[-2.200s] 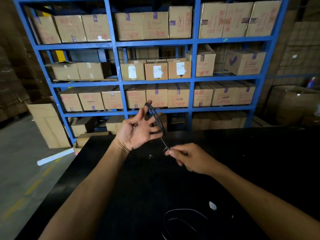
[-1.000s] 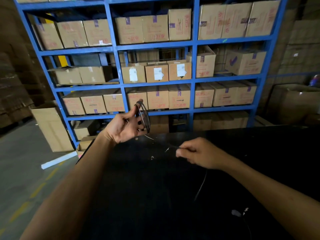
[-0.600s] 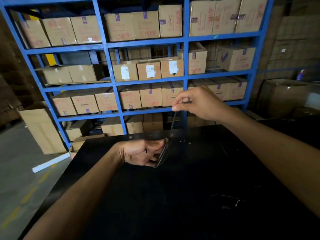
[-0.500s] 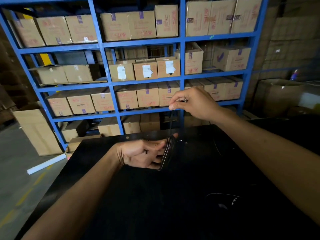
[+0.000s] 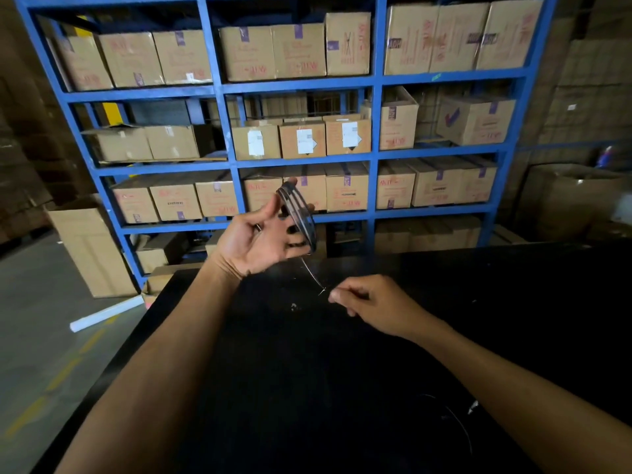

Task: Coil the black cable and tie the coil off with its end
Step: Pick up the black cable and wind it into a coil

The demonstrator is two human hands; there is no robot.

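A coil of thin black cable with several turns is wound around the fingers of my left hand, which is raised palm up above the far edge of the black table. One strand runs from the coil's bottom down and to the right into my right hand, which pinches it just above the table. The loose remainder of the cable lies on the table by my right forearm, hard to see against the dark top, with a small pale plug near it.
Behind the table stands a blue metal rack filled with cardboard boxes. An open carton and a white tube are on the concrete floor to the left. More cartons are stacked at the right.
My left hand has lifted the coil from table height and turned palm up. My right hand has dropped from in front of the shelves to just above the table, still pinching the strand.
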